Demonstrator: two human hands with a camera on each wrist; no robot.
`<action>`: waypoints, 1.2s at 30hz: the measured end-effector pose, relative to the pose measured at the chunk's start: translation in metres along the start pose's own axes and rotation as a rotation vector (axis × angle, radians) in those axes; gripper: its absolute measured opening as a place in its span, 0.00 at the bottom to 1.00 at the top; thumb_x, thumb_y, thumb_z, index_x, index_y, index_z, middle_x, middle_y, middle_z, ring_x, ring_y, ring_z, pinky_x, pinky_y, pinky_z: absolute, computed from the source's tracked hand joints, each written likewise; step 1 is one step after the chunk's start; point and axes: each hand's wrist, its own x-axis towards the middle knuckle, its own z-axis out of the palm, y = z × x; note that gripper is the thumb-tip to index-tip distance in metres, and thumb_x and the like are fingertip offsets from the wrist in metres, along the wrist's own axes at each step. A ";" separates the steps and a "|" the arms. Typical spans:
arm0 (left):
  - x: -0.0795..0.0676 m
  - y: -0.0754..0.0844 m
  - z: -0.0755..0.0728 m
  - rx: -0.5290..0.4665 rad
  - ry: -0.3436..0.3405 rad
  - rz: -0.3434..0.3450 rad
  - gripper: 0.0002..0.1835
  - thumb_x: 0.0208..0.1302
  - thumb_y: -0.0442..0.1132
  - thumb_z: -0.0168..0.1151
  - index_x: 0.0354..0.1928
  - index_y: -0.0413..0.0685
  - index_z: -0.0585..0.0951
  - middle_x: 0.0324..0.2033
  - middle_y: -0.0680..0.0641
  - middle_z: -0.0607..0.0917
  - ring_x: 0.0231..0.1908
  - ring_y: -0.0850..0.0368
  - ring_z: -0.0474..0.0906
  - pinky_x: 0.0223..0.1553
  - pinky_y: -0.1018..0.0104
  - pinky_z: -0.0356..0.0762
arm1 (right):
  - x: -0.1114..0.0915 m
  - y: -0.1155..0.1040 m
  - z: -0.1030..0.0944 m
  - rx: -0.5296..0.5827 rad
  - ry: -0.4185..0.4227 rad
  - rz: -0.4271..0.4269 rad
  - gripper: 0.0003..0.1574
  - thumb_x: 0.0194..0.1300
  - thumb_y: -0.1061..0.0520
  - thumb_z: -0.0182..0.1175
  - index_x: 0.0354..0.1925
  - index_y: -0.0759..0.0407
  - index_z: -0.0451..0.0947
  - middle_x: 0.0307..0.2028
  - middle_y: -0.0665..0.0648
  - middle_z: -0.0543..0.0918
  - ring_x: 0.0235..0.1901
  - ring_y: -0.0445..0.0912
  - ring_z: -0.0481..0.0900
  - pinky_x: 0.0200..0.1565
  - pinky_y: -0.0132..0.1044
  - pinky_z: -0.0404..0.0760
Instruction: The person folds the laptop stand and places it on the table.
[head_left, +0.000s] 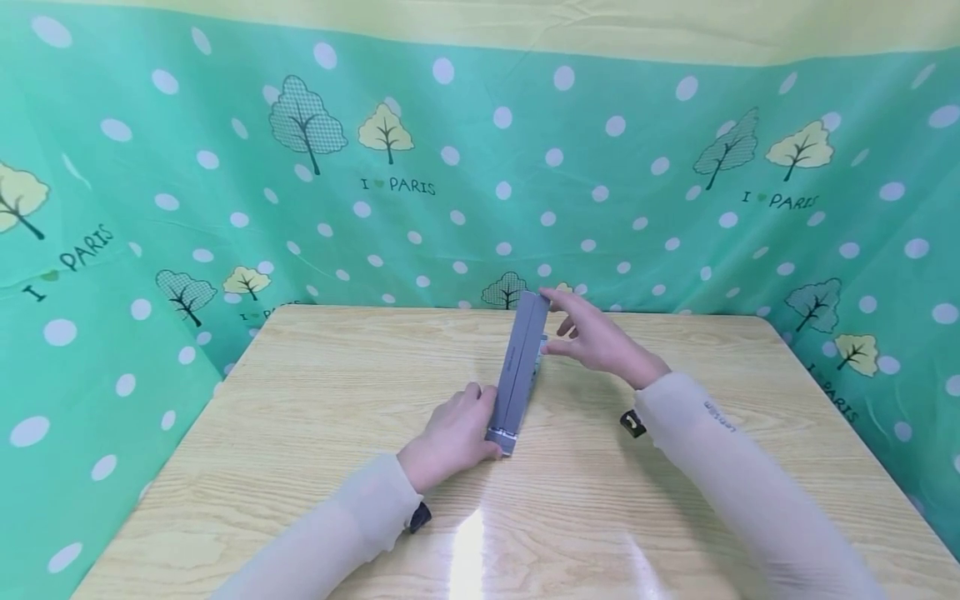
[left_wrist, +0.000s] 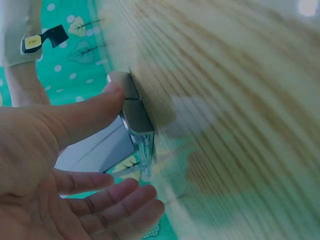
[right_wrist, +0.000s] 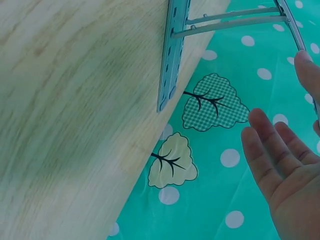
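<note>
Struts (right_wrist: 230,26) plainest in right wrist view; left hand (head_left: 453,429) loosely spread, thumb on grey stand (head_left: 523,358); right hand (head_left: 600,340) pinching its edge.

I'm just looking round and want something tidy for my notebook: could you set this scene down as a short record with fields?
Object: grey folding stand, partly unfolded
Pose: upper part slants up toward its far end
Support: two thin struts join the upper part to a slotted rail below
Left hand: at the near end, thumb touching it
Right hand: thumb and a finger at the raised far end
Surface: wooden table
Backdrop: green dotted cloth with printed trees
</note>
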 end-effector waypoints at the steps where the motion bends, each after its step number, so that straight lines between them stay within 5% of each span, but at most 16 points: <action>1: 0.000 0.000 0.001 0.009 0.001 0.001 0.43 0.41 0.50 0.79 0.59 0.39 0.71 0.38 0.46 0.75 0.33 0.56 0.71 0.27 0.65 0.73 | 0.000 0.000 0.001 0.001 0.008 0.001 0.57 0.55 0.52 0.71 0.74 0.43 0.50 0.59 0.59 0.69 0.44 0.55 0.79 0.47 0.45 0.79; 10: 0.004 -0.004 -0.003 0.047 -0.035 0.034 0.41 0.42 0.50 0.78 0.58 0.40 0.72 0.35 0.48 0.73 0.30 0.57 0.69 0.24 0.68 0.71 | -0.004 -0.004 0.007 -0.009 0.066 0.030 0.53 0.56 0.54 0.70 0.73 0.46 0.53 0.51 0.58 0.73 0.39 0.49 0.79 0.44 0.44 0.81; 26: 0.024 -0.039 -0.018 0.023 -0.148 0.173 0.48 0.41 0.49 0.79 0.68 0.55 0.67 0.43 0.50 0.76 0.35 0.58 0.70 0.39 0.65 0.74 | -0.037 -0.019 0.017 0.004 0.253 0.127 0.51 0.56 0.57 0.71 0.70 0.60 0.53 0.33 0.58 0.78 0.30 0.47 0.76 0.34 0.39 0.79; 36: 0.019 -0.038 -0.017 -0.022 -0.181 0.145 0.48 0.43 0.47 0.77 0.69 0.52 0.66 0.47 0.50 0.77 0.41 0.60 0.72 0.47 0.62 0.75 | -0.036 -0.020 0.007 0.019 0.178 0.099 0.53 0.57 0.55 0.69 0.71 0.59 0.50 0.36 0.60 0.78 0.33 0.48 0.77 0.38 0.41 0.80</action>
